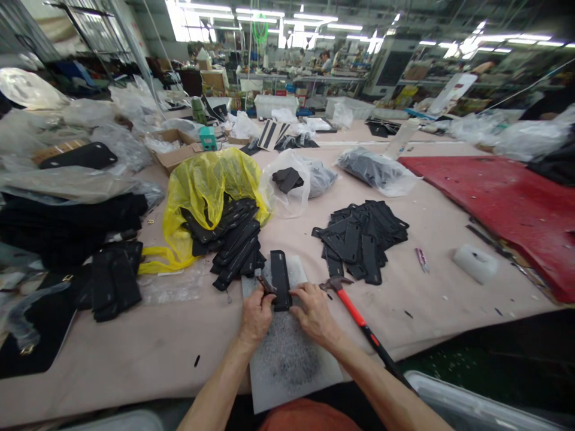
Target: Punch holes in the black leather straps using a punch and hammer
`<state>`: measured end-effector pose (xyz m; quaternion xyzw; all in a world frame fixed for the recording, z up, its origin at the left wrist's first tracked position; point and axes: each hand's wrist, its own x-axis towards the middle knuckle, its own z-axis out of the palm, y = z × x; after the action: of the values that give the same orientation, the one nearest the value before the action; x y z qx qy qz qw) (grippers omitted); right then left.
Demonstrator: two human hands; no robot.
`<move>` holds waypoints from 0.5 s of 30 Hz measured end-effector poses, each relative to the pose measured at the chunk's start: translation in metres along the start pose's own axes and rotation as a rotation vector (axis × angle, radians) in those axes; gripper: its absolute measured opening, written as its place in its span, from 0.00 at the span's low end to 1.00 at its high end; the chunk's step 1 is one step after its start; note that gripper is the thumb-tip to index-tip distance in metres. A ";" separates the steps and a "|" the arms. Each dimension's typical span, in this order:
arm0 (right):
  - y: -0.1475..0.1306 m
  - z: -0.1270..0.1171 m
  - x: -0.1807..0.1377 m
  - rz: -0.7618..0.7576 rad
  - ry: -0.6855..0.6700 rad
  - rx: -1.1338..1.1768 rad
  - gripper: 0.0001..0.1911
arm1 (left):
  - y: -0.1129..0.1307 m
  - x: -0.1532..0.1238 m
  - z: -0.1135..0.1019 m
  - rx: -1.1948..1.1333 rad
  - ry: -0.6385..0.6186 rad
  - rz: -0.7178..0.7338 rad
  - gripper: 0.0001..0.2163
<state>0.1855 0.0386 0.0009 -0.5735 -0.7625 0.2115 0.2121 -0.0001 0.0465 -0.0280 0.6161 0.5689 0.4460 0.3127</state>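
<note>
A black strip with small holes near its ends lies lengthwise on a pale, pitted board. My left hand is closed on a short dark metal punch, which tilts at the strip's left edge. Its tip is too small to make out. With thumb and fingers at the strip's right edge, my right hand grips the lower part of the strip against the board. Just right of that hand lies a claw hammer with a red and black handle, its head close to my knuckles.
Black strips spill from a yellow plastic bag at left; another pile of strips lies at right. Clear bags stand behind. A pink cutter, a roll of clear film and a red board are farther right.
</note>
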 end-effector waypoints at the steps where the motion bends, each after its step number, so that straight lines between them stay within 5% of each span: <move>1: -0.003 -0.001 0.000 0.001 -0.004 -0.036 0.17 | 0.002 0.001 -0.001 -0.035 0.002 -0.016 0.10; 15: -0.004 -0.006 0.000 0.021 0.015 -0.001 0.18 | 0.005 0.000 0.008 -0.092 -0.085 0.008 0.09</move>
<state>0.1857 0.0377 0.0082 -0.5832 -0.7549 0.2088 0.2153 0.0098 0.0465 -0.0267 0.6216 0.5319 0.4463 0.3627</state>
